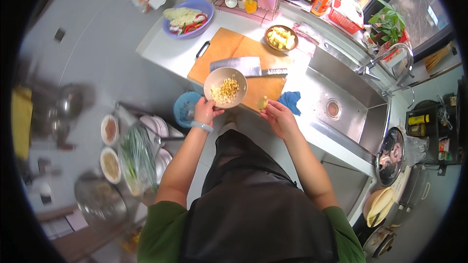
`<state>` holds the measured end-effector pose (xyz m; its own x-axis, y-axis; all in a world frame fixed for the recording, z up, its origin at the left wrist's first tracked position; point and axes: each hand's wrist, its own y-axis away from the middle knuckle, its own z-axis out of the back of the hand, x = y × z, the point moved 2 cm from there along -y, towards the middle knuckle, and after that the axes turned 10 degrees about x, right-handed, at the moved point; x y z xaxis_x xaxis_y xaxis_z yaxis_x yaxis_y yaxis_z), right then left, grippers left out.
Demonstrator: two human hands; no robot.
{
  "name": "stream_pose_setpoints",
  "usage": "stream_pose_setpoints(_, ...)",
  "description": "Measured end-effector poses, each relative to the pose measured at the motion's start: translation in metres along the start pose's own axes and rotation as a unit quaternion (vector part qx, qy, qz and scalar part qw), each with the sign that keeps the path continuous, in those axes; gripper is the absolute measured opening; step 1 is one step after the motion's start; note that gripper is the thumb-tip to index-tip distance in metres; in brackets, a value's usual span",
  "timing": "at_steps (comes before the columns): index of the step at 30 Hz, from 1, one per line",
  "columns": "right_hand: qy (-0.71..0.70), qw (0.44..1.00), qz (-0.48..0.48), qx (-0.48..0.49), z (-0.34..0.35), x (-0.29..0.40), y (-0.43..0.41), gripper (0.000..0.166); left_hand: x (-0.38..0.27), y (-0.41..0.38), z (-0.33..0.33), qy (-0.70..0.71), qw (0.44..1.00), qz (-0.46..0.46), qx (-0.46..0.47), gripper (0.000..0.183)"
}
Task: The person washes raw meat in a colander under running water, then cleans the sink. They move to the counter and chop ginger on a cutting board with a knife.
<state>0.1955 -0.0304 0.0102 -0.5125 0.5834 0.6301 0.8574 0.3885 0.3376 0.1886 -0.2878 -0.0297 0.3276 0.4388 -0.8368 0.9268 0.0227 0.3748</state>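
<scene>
My left hand [207,111] grips the rim of a pale beige bowl [241,86] at its near left side. Finely chopped yellowish bits [225,90], perhaps garlic or ginger, lie in it. Between the thumb and fingers of my right hand [279,117] is a small yellowish piece with a brownish face [262,102], possibly ginger. The bowl is held over the near edge of a wooden cutting board [226,44] and covers part of it. Behind the bowl, a cleaver [239,65] with a dark, patterned handle rests flat on the board. A crumpled blue cloth [290,102] lies right of my right hand.
A brown bowl of pale yellow pieces [281,38] and a purple basin of cut vegetables [188,18] stand at the back. The steel sink [321,91] is on the right. Below the counter sits a blue bin [185,107]; bagged green onions [138,153] lie at left.
</scene>
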Motion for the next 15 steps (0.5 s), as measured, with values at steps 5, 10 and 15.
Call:
stream_pose_setpoints(5,-0.051,0.987,0.011,-0.151,0.017,-0.003,-0.105,0.02,-0.047,-0.171,0.008,-0.048,0.998,0.045,-0.02,0.025)
stream_pose_setpoints(10,-0.061,0.97,0.025,-0.233,0.024,0.005,-0.193,0.027,-0.076,-0.261,0.013,-0.062,0.992,0.102,0.04,0.028)
stream_pose_setpoints(15,-0.029,0.954,0.031,-0.298,0.021,0.006,-0.267,0.025,-0.081,-0.287,0.022,-0.015,0.989,0.129,0.072,0.028)
